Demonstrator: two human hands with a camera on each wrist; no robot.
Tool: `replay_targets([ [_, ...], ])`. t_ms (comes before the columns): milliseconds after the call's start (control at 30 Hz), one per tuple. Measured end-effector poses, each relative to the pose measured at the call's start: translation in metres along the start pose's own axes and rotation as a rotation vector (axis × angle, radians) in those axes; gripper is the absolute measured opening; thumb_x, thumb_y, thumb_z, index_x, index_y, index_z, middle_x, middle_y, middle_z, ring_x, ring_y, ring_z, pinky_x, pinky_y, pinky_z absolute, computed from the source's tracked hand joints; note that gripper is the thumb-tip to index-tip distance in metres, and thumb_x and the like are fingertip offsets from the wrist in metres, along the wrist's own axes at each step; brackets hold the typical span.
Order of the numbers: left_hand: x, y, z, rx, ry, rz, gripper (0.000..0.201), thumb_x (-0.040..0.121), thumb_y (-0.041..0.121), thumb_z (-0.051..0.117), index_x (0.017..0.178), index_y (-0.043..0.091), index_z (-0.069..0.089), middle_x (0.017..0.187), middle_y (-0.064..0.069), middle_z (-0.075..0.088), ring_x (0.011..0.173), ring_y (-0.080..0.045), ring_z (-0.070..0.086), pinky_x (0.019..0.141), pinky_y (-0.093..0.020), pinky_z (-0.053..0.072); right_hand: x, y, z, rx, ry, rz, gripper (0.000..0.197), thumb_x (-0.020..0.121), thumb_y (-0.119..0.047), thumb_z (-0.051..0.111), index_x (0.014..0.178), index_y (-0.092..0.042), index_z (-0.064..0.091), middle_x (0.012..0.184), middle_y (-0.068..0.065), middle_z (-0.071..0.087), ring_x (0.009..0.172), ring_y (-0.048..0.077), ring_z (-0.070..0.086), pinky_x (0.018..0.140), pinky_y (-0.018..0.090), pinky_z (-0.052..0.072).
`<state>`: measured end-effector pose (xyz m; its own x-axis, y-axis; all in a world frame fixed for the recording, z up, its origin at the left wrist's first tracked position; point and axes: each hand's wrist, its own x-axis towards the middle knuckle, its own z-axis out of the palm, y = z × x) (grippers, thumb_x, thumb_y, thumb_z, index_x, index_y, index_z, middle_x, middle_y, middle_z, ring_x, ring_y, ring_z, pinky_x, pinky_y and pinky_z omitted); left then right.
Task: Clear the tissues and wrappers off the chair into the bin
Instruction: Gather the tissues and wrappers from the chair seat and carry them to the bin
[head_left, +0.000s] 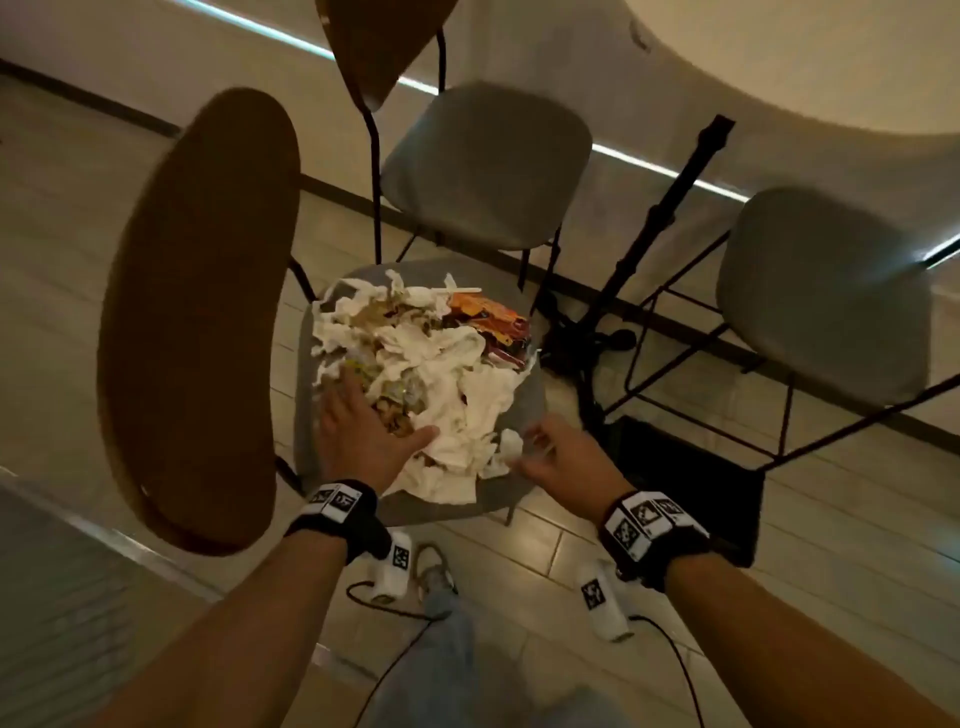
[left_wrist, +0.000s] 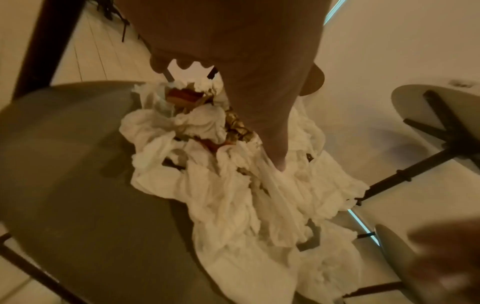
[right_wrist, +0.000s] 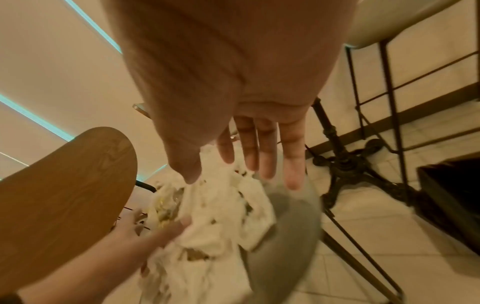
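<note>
A heap of crumpled white tissues (head_left: 441, 364) (left_wrist: 233, 195) (right_wrist: 221, 205) covers most of the grey chair seat (head_left: 306, 441) (left_wrist: 64, 164) (right_wrist: 285, 226). An orange wrapper (head_left: 488, 317) lies at the heap's far right, and other wrappers are mixed in. My left hand (head_left: 358, 421) (left_wrist: 233, 61) (right_wrist: 145, 230) rests on the heap's near-left side, fingers spread and thumb out on a tissue. My right hand (head_left: 550, 452) (right_wrist: 246, 123) hovers at the heap's near-right edge with straight fingers, holding nothing. The black bin (head_left: 691, 483) (right_wrist: 451, 197) stands on the floor right of the chair.
The chair's wooden backrest (head_left: 197, 322) rises close on the left. Two more grey chairs (head_left: 483, 166) (head_left: 826, 291) and a table's black pedestal base (head_left: 587, 332) stand beyond. Cables (head_left: 395, 608) trail on the tiled floor near my legs.
</note>
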<state>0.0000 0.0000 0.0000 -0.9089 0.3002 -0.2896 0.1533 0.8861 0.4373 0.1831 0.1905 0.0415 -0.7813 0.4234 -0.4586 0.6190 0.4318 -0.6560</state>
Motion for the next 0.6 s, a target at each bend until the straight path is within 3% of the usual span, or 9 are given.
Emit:
replay_targets([
  [100,0.014,-0.006,0.016,-0.057,-0.057,-0.016,0.156,0.051,0.079,0.081,0.161,0.028,-0.017,0.172,-0.016,-0.003,0.158,-0.042,0.005,0.125,-0.063,0.017,0.046,-0.023,-0.005,-0.080,0.176,-0.041,0.055,0.081,-0.058,0.074,0.120,-0.025,0.051,0.118,-0.004,0.050,0.105,0.015,0.053,0.086,0.034,0.051],
  [233,0.027,-0.005,0.034,-0.010,-0.148,0.005,0.139,0.058,0.073,0.080,0.162,0.028,0.000,0.170,-0.021,0.008,0.155,-0.047,0.010,0.121,-0.066,0.022,0.106,-0.044,-0.009,-0.144,0.324,-0.037,0.086,0.070,-0.066,0.076,0.138,-0.026,0.042,0.138,0.004,0.043,0.126,0.027,0.044,0.102,0.048,0.051],
  [300,0.029,-0.002,0.033,0.021,-0.153,0.028,0.133,0.061,0.072,0.079,0.162,0.030,0.004,0.169,-0.020,0.010,0.156,-0.046,0.010,0.120,-0.067,0.022,0.134,-0.049,-0.009,-0.181,0.229,0.015,0.111,0.063,-0.074,0.076,0.154,-0.036,0.025,0.157,0.008,0.029,0.145,0.035,0.030,0.111,0.060,0.043],
  [367,0.027,0.004,0.026,0.090,-0.136,0.043,0.133,0.062,0.076,0.075,0.162,0.031,0.000,0.170,-0.018,0.009,0.157,-0.043,0.008,0.121,-0.069,0.016,0.159,-0.056,-0.006,-0.273,0.072,0.021,0.128,0.055,-0.084,0.073,0.157,-0.049,0.005,0.170,0.004,0.006,0.156,0.040,0.007,0.112,0.075,0.032],
  [467,0.020,0.007,0.016,0.246,-0.086,0.049,0.145,0.055,0.092,0.061,0.162,0.030,-0.014,0.172,-0.017,0.003,0.158,-0.043,0.005,0.118,-0.074,0.014,0.185,-0.070,0.005,-0.441,-0.130,-0.004,0.136,0.056,-0.081,0.077,0.154,-0.055,-0.013,0.171,-0.001,-0.026,0.157,0.043,-0.017,0.108,0.087,0.016],
  [600,0.019,-0.001,0.020,0.191,-0.137,-0.018,0.156,0.048,0.095,0.062,0.156,0.032,-0.032,0.172,-0.014,-0.016,0.158,-0.046,0.000,0.115,-0.075,0.022,0.212,-0.085,0.019,-0.575,-0.186,-0.086,0.147,0.056,-0.071,0.085,0.151,-0.053,-0.025,0.164,-0.001,-0.042,0.155,0.049,-0.019,0.101,0.089,0.025],
])
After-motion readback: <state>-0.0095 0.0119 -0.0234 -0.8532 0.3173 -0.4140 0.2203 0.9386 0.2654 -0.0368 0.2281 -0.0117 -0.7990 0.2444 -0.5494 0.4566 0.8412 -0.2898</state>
